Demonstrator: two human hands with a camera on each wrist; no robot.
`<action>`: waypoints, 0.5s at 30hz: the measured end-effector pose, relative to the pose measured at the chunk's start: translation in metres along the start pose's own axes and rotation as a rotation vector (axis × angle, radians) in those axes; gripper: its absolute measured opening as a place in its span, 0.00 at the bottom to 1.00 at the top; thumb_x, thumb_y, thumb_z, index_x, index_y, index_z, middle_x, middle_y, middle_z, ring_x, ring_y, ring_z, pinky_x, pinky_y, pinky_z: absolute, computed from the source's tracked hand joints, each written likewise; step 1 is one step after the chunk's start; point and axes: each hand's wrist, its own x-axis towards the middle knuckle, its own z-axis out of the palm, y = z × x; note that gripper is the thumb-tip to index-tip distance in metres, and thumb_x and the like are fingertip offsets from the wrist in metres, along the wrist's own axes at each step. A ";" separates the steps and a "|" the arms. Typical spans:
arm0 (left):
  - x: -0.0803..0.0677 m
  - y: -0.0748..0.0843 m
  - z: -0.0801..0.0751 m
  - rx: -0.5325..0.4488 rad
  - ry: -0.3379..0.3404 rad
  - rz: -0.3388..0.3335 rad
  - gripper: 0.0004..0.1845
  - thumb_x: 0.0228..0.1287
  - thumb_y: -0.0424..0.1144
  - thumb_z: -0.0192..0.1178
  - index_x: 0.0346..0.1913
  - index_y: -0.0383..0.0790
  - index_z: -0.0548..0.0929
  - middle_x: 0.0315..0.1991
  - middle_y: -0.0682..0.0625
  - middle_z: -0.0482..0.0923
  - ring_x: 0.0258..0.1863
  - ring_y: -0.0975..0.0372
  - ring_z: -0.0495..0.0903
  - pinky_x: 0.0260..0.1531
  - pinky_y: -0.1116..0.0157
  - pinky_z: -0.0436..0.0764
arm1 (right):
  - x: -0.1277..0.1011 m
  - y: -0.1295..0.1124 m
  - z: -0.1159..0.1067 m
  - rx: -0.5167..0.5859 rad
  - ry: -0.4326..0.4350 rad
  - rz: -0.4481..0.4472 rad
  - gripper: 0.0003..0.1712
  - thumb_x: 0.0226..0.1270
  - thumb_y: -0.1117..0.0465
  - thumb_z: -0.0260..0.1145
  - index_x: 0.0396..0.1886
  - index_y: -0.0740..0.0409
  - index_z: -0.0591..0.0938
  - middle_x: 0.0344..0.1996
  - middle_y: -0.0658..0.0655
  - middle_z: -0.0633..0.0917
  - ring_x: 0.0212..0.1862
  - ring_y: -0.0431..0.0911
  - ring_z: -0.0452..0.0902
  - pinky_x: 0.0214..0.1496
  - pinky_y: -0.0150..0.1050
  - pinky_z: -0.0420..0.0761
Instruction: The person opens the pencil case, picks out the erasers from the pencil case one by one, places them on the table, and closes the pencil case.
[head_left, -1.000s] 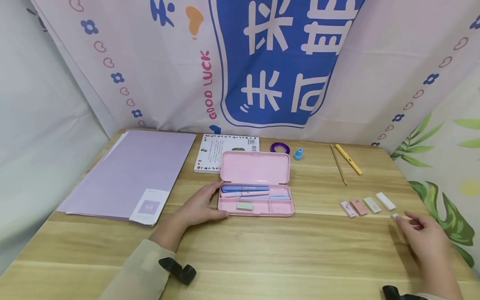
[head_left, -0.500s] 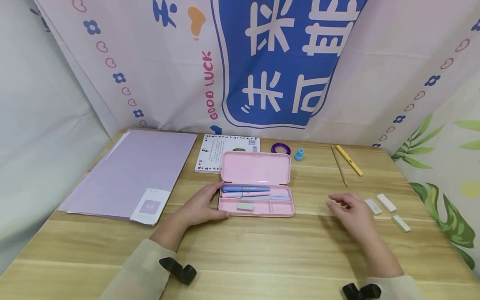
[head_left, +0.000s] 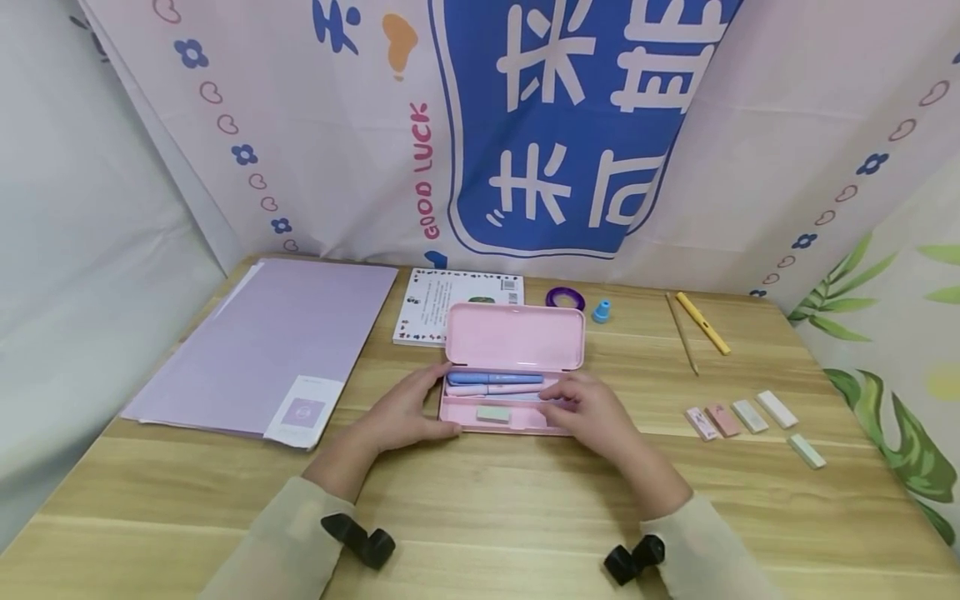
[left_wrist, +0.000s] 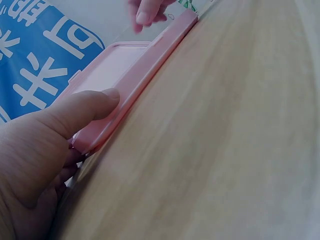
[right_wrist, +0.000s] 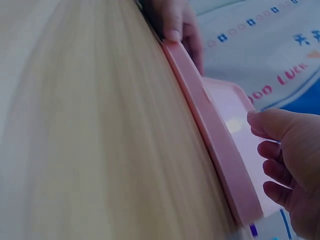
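A pink pencil case (head_left: 516, 340) lies open on the table, its lid tilted back. My left hand (head_left: 405, 414) grips its left end, thumb against the front wall and fingers behind, as the left wrist view shows. Inside are a blue pen (head_left: 495, 379), a pink pen (head_left: 480, 390) and a pale green eraser (head_left: 493, 414) in the front compartment. My right hand (head_left: 596, 417) is over the right end of the case, fingers loosely bent, thumb and forefinger apart. In the right wrist view, nothing shows between the fingers of that right hand (right_wrist: 295, 155).
Several loose erasers (head_left: 750, 416) lie at the right, below a pencil (head_left: 682, 335) and a yellow pen (head_left: 702, 322). Behind the case are a book (head_left: 423, 312), a purple ring (head_left: 551, 302) and a small blue item (head_left: 602, 312). A lilac folder (head_left: 277, 333) lies left.
My right hand has moved left from the pale green eraser at the far right, past the other erasers, to the case. That eraser stays on the table. My left hand has kept its place.
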 end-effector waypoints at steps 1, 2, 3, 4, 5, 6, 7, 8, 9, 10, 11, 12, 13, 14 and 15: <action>0.000 0.000 0.000 0.003 0.000 -0.003 0.55 0.49 0.55 0.73 0.76 0.40 0.57 0.75 0.39 0.57 0.75 0.44 0.57 0.73 0.45 0.60 | 0.003 -0.003 0.003 0.001 -0.021 -0.014 0.07 0.61 0.58 0.72 0.38 0.54 0.89 0.38 0.51 0.85 0.42 0.43 0.78 0.46 0.37 0.83; 0.000 0.000 0.001 0.005 0.001 -0.002 0.55 0.49 0.56 0.73 0.76 0.40 0.57 0.75 0.38 0.58 0.75 0.45 0.57 0.73 0.46 0.60 | 0.005 -0.005 0.006 -0.003 -0.040 -0.027 0.07 0.61 0.57 0.72 0.38 0.54 0.89 0.36 0.50 0.84 0.40 0.42 0.76 0.44 0.35 0.82; 0.000 0.000 0.001 0.006 0.002 -0.001 0.55 0.49 0.56 0.74 0.76 0.40 0.57 0.75 0.38 0.58 0.75 0.45 0.57 0.73 0.46 0.60 | 0.008 -0.007 0.009 -0.007 -0.056 -0.042 0.07 0.61 0.57 0.72 0.38 0.53 0.89 0.34 0.48 0.84 0.39 0.41 0.75 0.43 0.33 0.81; 0.000 -0.001 0.001 0.007 0.003 0.003 0.55 0.49 0.56 0.73 0.76 0.39 0.57 0.75 0.38 0.58 0.75 0.44 0.57 0.73 0.46 0.60 | 0.010 -0.008 0.011 -0.012 -0.070 -0.058 0.07 0.61 0.57 0.72 0.37 0.53 0.89 0.32 0.47 0.83 0.37 0.40 0.74 0.41 0.32 0.79; 0.000 -0.001 0.001 0.006 0.003 0.003 0.55 0.49 0.56 0.74 0.76 0.39 0.57 0.75 0.38 0.58 0.75 0.44 0.57 0.73 0.46 0.60 | 0.013 -0.009 0.013 -0.022 -0.082 -0.077 0.07 0.61 0.57 0.72 0.37 0.52 0.90 0.31 0.46 0.83 0.36 0.39 0.74 0.40 0.32 0.78; 0.000 -0.001 0.001 0.004 0.003 0.005 0.55 0.49 0.55 0.74 0.76 0.39 0.58 0.75 0.38 0.58 0.75 0.44 0.57 0.73 0.46 0.60 | 0.015 -0.010 0.015 -0.035 -0.094 -0.092 0.07 0.61 0.56 0.72 0.37 0.51 0.90 0.30 0.45 0.83 0.35 0.39 0.74 0.39 0.32 0.78; 0.000 -0.001 0.001 0.002 0.003 0.005 0.55 0.49 0.55 0.74 0.76 0.39 0.58 0.75 0.38 0.58 0.75 0.45 0.58 0.73 0.46 0.60 | 0.017 -0.011 0.016 -0.048 -0.108 -0.108 0.06 0.61 0.56 0.72 0.36 0.51 0.90 0.30 0.45 0.83 0.35 0.38 0.75 0.40 0.32 0.78; -0.001 0.000 0.001 -0.004 0.005 0.009 0.55 0.48 0.55 0.74 0.76 0.39 0.58 0.75 0.38 0.59 0.74 0.44 0.58 0.73 0.46 0.60 | 0.019 -0.012 0.018 -0.064 -0.125 -0.124 0.06 0.61 0.56 0.72 0.36 0.50 0.90 0.30 0.45 0.84 0.36 0.38 0.76 0.41 0.33 0.79; -0.001 0.000 0.001 -0.007 0.005 0.011 0.55 0.48 0.55 0.74 0.76 0.39 0.58 0.75 0.38 0.59 0.74 0.44 0.58 0.73 0.46 0.61 | 0.022 -0.013 0.019 -0.081 -0.145 -0.139 0.06 0.61 0.56 0.72 0.37 0.50 0.90 0.31 0.45 0.85 0.37 0.38 0.77 0.42 0.34 0.79; -0.001 0.000 0.001 -0.007 0.006 0.014 0.55 0.48 0.55 0.74 0.76 0.38 0.58 0.75 0.38 0.59 0.74 0.44 0.58 0.73 0.46 0.61 | 0.023 -0.014 0.020 -0.104 -0.165 -0.149 0.06 0.61 0.55 0.72 0.37 0.49 0.91 0.31 0.45 0.85 0.38 0.38 0.77 0.43 0.34 0.80; -0.001 0.000 0.001 -0.009 0.007 0.014 0.55 0.48 0.55 0.74 0.76 0.38 0.58 0.74 0.38 0.59 0.74 0.44 0.58 0.73 0.46 0.61 | 0.025 -0.015 0.021 -0.128 -0.185 -0.163 0.07 0.61 0.55 0.72 0.37 0.49 0.91 0.32 0.45 0.85 0.38 0.39 0.78 0.44 0.35 0.80; -0.001 0.000 0.001 -0.011 0.007 0.014 0.55 0.49 0.55 0.74 0.75 0.38 0.58 0.74 0.38 0.59 0.74 0.44 0.59 0.73 0.46 0.61 | 0.027 -0.016 0.021 -0.150 -0.204 -0.171 0.07 0.61 0.55 0.72 0.38 0.49 0.91 0.32 0.45 0.85 0.39 0.39 0.78 0.45 0.35 0.80; -0.001 0.000 0.000 -0.012 0.007 0.015 0.54 0.49 0.55 0.74 0.75 0.38 0.58 0.74 0.38 0.59 0.74 0.44 0.59 0.73 0.46 0.61 | 0.028 -0.017 0.021 -0.167 -0.224 -0.179 0.08 0.61 0.55 0.72 0.38 0.49 0.91 0.32 0.45 0.85 0.39 0.40 0.78 0.45 0.35 0.79; -0.001 0.000 0.000 -0.013 0.006 0.015 0.54 0.49 0.55 0.74 0.75 0.38 0.58 0.74 0.38 0.59 0.74 0.44 0.59 0.73 0.45 0.61 | 0.029 -0.019 0.021 -0.186 -0.241 -0.185 0.08 0.61 0.55 0.72 0.39 0.49 0.91 0.33 0.45 0.85 0.39 0.40 0.78 0.45 0.35 0.79; -0.001 0.001 0.000 -0.012 0.006 0.014 0.54 0.49 0.55 0.74 0.75 0.38 0.58 0.74 0.38 0.59 0.74 0.44 0.58 0.73 0.45 0.61 | 0.030 -0.019 0.021 -0.203 -0.255 -0.194 0.08 0.61 0.55 0.72 0.39 0.49 0.91 0.33 0.46 0.85 0.39 0.40 0.78 0.44 0.35 0.79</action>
